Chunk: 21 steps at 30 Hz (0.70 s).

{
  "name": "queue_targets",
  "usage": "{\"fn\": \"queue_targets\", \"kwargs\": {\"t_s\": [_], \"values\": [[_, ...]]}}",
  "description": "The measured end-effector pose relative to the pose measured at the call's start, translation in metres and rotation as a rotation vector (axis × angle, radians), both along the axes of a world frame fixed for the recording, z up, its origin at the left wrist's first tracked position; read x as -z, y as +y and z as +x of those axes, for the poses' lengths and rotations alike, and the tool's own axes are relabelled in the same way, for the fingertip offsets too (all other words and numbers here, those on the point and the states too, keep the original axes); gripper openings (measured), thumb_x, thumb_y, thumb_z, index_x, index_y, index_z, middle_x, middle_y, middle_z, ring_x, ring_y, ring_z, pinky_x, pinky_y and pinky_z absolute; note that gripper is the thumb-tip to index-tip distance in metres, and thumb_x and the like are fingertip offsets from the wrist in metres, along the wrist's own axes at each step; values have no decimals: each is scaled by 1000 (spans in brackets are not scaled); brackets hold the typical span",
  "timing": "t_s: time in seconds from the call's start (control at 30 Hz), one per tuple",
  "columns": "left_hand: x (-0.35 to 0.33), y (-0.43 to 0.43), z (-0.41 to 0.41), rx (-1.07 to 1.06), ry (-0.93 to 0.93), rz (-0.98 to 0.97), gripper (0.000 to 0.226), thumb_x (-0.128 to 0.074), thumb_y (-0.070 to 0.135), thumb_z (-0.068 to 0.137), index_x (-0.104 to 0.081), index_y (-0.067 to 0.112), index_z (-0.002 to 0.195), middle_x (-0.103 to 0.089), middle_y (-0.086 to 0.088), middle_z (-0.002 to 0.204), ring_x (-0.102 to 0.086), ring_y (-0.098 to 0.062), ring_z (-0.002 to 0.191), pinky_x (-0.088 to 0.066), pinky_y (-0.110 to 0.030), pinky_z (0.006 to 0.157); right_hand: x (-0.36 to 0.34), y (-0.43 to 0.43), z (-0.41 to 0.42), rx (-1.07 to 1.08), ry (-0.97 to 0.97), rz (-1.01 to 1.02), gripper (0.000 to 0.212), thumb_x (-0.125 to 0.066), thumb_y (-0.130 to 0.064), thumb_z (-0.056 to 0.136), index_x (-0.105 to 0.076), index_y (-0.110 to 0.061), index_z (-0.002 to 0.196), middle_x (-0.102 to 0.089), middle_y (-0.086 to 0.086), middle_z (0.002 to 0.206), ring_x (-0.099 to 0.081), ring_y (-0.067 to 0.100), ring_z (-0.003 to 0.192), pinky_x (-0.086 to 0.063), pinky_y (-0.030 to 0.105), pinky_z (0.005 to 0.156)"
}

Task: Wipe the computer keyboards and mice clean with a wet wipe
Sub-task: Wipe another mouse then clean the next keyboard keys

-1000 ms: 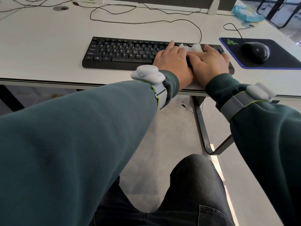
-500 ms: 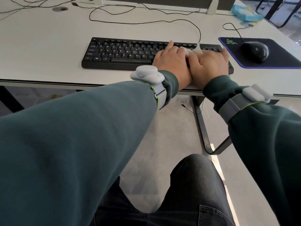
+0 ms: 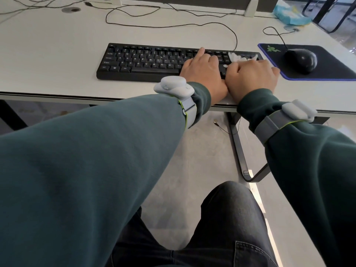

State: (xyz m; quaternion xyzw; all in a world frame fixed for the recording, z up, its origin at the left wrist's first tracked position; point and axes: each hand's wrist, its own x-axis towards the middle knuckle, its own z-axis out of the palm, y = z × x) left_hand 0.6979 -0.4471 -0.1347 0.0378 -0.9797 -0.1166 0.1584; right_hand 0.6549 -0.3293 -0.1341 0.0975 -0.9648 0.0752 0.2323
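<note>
A black keyboard lies on the white desk. My left hand rests flat on the keys right of the keyboard's middle, fingers stretched forward. My right hand sits beside it over the keyboard's right end, fingers curled down on a crumpled white wet wipe that pokes out ahead of the knuckles. A black wired mouse sits on a black mouse pad with a blue edge, to the right of my right hand.
A blue wet-wipe pack lies at the desk's far right corner. Thin black cables loop across the desk behind the keyboard. The desk's front edge runs just under my wrists, and a black desk leg stands below.
My right hand has slid the wipe rightward along the keys toward the keyboard's right end. My left hand has stayed on the keys.
</note>
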Motion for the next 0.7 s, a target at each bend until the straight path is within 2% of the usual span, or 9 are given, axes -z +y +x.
{"fn": "queue_targets", "kwargs": {"t_s": [0.1, 0.2, 0.23, 0.3, 0.37, 0.43, 0.53, 0.6, 0.7], "values": [[1, 1, -2, 0, 19, 11, 49, -43, 33, 88, -48, 17, 134, -48, -1, 146, -13, -19, 154, -20, -37, 118, 4, 4, -4, -254, -14, -97, 40, -35, -35, 94, -48, -16, 61, -56, 6, 76, -55, 33, 94, -35, 41, 89], [2, 0, -2, -1, 22, 6, 47, -45, 34, 88, -49, 17, 131, -49, -1, 145, -13, -20, 153, -21, -37, 117, 2, 5, 0, -202, 23, -102, 44, -37, -34, 91, -41, -14, 52, -44, 0, 57, -51, 32, 79, -33, 38, 82], [2, 0, -1, -2, 15, 0, 49, -46, 34, 87, -48, 15, 132, -47, -2, 146, -13, -20, 154, -20, -38, 118, 2, 3, 1, -121, 14, -84, 42, -36, -33, 90, -49, -13, 56, -50, 2, 61, -52, 32, 86, -34, 40, 87], [1, 0, -1, -4, 8, -5, 52, -45, 32, 86, -47, 13, 134, -46, -3, 148, -12, -20, 154, -19, -38, 119, 0, 0, 1, -42, -42, -47, 39, -32, -34, 90, -67, -17, 82, -64, 10, 90, -51, 33, 110, -31, 46, 99], [1, 0, -1, 1, 10, 2, 51, -44, 32, 87, -47, 13, 134, -46, -3, 148, -12, -20, 154, -19, -38, 120, -1, -1, -2, -85, -124, -70, 38, -30, -36, 89, -65, -24, 99, -63, 10, 112, -45, 30, 124, -27, 52, 108], [2, 0, -1, 0, 20, 13, 49, -43, 32, 88, -48, 14, 133, -47, -2, 147, -13, -20, 154, -19, -38, 119, 1, 0, -5, -178, -126, -128, 31, -32, -37, 90, -57, -22, 80, -61, 6, 95, -51, 28, 107, -30, 51, 106], [3, -1, -2, -3, 30, 13, 47, -43, 36, 89, -49, 16, 132, -49, -1, 145, -14, -20, 153, -20, -37, 118, 2, 4, 1, -252, 10, -138, 45, -38, -34, 92, -37, -16, 50, -41, -2, 56, -43, 25, 70, -40, 44, 88], [2, -1, -2, 4, 20, 6, 50, -44, 35, 87, -48, 14, 132, -48, -2, 146, -13, -20, 154, -20, -38, 118, 1, 4, 3, -143, 23, -117, 42, -36, -33, 90, -45, -14, 54, -44, 0, 57, -48, 29, 76, -36, 42, 88], [1, 0, 0, 5, 12, 11, 52, -43, 32, 86, -48, 13, 133, -46, -3, 148, -12, -20, 154, -19, -38, 119, -3, 1, 2, -102, -55, -79, 38, -33, -35, 90, -65, -21, 74, -52, 3, 77, -52, 33, 104, -34, 45, 95]]}}
